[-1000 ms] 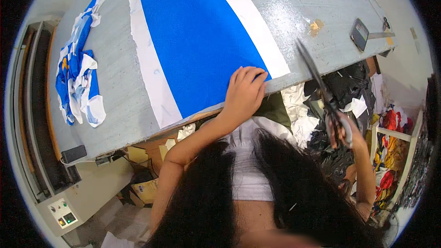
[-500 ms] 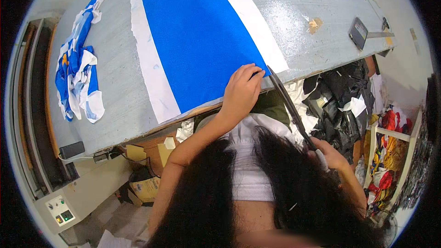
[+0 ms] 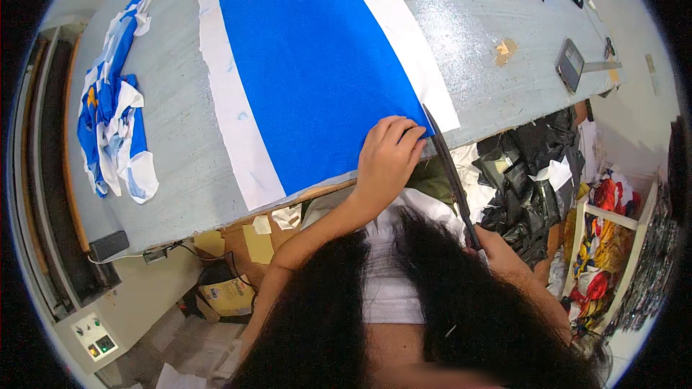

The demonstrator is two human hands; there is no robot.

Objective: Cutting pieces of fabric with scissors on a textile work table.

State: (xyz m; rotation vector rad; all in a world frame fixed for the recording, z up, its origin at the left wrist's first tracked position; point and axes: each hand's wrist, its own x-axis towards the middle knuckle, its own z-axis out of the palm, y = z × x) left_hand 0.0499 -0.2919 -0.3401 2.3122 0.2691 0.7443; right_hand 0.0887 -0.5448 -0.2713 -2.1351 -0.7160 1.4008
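Observation:
A long blue fabric panel (image 3: 317, 65) with white borders lies on the grey table and reaches its near edge. My left hand (image 3: 389, 155) is at the panel's near right corner, its fingers bent and closed on the blue edge; the thumb side faces the scissors. My right hand (image 3: 499, 253), beyond the table edge and lower right, grips the handles of long dark scissors (image 3: 454, 181). Their blades point up and away, with the tips at the seam between the blue part and the right white border. Hair partly covers my right forearm.
Crumpled blue and white fabric scraps (image 3: 115, 126) lie on the table's left side. A dark flat device (image 3: 569, 65) rests at the right. Below the table's right edge are black plastic bags (image 3: 530, 166) and a rack of colourful cloth (image 3: 598, 245). A machine with rollers (image 3: 50, 173) stands left.
The view has shifted slightly, so the table sits a little lower. My right hand and the scissors have moved slightly left relative to my body. My left hand stays at the fabric's corner.

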